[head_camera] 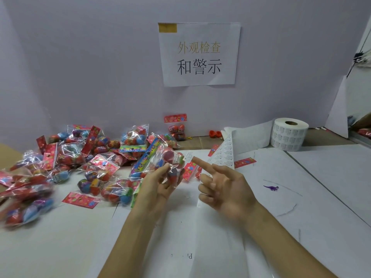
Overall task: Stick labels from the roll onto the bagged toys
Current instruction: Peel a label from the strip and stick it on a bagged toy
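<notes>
A paper sign [199,55] is hanging on the wall [100,67], yellow tape [167,28] sticking down its corner, and a tiny purple dinosaur [271,188] is lying on the white table [321,177].

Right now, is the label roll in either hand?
No, the label roll stands on the table, apart from the left hand and right hand.

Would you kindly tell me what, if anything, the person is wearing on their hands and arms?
Nothing is worn on either. The left hand and the right hand are ungloved, with no rings in view. The left forearm and the right forearm are bare down to the frame edge: no sleeves, watch, bracelet or wristband shows.
</notes>
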`<state>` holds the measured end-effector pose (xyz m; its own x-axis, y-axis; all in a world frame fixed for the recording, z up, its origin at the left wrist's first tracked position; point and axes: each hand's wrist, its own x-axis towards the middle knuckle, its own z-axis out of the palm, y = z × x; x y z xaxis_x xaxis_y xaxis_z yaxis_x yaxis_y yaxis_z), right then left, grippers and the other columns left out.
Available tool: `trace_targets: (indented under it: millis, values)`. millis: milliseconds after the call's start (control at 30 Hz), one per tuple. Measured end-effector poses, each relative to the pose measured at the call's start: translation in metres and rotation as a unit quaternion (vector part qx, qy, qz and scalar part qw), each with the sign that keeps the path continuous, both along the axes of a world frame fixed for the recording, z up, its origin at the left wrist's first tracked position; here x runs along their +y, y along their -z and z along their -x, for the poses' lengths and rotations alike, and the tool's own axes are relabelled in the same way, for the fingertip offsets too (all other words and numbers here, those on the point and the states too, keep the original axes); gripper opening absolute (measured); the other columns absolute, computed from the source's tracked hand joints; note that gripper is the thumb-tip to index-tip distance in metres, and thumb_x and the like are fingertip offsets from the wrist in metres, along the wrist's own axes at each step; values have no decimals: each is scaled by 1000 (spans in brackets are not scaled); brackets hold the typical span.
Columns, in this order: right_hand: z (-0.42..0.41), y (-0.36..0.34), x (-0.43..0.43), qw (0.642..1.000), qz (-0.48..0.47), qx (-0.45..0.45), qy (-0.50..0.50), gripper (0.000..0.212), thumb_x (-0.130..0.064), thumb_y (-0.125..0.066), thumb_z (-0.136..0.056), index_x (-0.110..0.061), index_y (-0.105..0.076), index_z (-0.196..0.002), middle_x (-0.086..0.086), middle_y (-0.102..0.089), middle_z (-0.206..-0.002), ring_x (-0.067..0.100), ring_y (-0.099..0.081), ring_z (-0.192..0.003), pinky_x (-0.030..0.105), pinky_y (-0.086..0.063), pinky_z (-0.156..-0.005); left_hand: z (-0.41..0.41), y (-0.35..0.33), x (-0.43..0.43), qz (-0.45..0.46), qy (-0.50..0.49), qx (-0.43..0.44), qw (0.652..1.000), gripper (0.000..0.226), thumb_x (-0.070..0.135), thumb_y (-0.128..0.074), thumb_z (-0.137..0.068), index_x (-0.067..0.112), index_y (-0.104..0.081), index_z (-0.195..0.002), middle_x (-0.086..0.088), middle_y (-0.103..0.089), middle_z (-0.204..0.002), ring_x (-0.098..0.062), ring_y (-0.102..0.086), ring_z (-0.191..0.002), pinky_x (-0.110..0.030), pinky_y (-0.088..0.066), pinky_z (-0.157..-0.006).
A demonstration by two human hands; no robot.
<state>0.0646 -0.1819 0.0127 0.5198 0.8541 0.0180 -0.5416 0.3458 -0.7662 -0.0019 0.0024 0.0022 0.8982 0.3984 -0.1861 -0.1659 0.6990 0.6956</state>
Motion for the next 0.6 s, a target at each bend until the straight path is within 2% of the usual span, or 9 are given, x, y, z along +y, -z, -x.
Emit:
trace_targets:
  millis: [133,233,333,600]
  values:
    - [2,2,3,1000,5,-11,-26,57,-34,-68,-84,-20,-62,-139,-2,-38,-62,12,-27,-53,25,-29,-51,0,0,-1,-32,-2,-7,999,55,12,-75,-75,1,-60,-127,-16,-74,-109,-36,-66,-111,-23,-59,-62]
    - [4,2,4,1000,12,-10,-21,49,-32,-56,-91,-21,-62,-139,-1,-38,-62,12,-27,-53,25,-29,-50,0,-1,-3,-65,-13,0,998,55,11,-73,-84,0,-56,-136,-15,-74,-108,-27,-73,-96,-25,-59,-66]
    - [5,1,5,999,22,-21,-14,47,-31,-52,-92,-22,-63,-138,0,-37,-62,12,-27,-52,25,-29,-50,0,-1,-4,-88,-25,8,996,54,9,-71,-89,2,-53,-139,-12,-76,-104,-22,-76,-86,-29,-61,-69]
    - [5,0,4,998,40,-40,3,45,-29,-50,-93,-23,-65,-136,1,-36,-63,13,-25,-54,26,-28,-52,-2,-1,-4,-119,-34,23,992,54,8,-71,-90,9,-53,-140,-11,-77,-106,-22,-77,-89,-33,-62,-75]
